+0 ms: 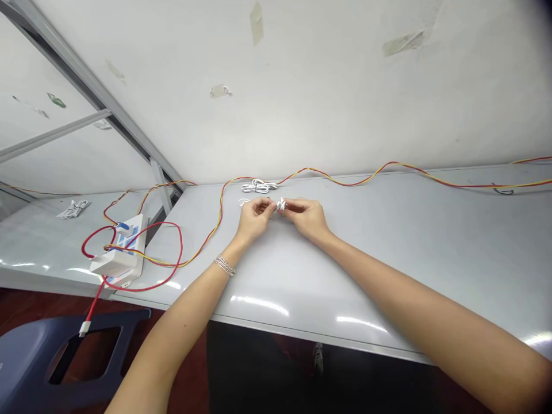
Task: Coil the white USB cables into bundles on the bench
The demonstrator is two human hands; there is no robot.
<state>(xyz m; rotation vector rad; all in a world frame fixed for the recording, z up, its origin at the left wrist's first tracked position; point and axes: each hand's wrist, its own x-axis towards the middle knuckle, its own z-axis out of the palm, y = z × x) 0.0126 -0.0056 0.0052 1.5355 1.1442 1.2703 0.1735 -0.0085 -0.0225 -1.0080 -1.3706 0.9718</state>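
My left hand and my right hand meet over the grey tabletop. Between their fingertips is a small bundle of white cable, gripped from both sides in a pinch. A bit of white cord pokes out beyond my left hand; the fingers hide how it joins the bundle. Just behind my hands lies a second coiled white cable, tied round its middle with a dark tie.
A white power strip with plugs and red cords stands at left. A red-and-yellow twisted wire runs along the wall. Another white cable bundle lies far left, past a metal frame post. A blue plastic stool is below.
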